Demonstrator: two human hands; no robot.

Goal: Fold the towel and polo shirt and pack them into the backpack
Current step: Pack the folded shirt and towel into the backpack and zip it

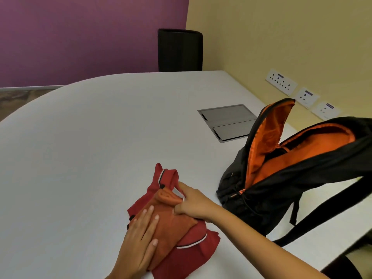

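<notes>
Nearest the viewer, the left hand (pixel 141 236) lies flat, fingers (pixel 150 211) straight, pressing on an orange towel (pixel 171 222) folded on top of a red polo shirt (pixel 193 250). Both lie stacked on the white surface (pixel 90 148). Just beyond, the right hand (pixel 193 202) has its fingers curled, pinching the towel's bunched far edge together with the shirt's striped trim. To the right, near the stack but apart from it, a black backpack (pixel 261 198) lies on the surface with its main compartment unzipped, orange lining showing and flap raised. Farther back, a grey metal hatch (pixel 227 121) is set into the surface. Beyond the far edge stands a black chair (pixel 180 50); wall sockets (pixel 281 81) line the yellow wall (pixel 281 37).
</notes>
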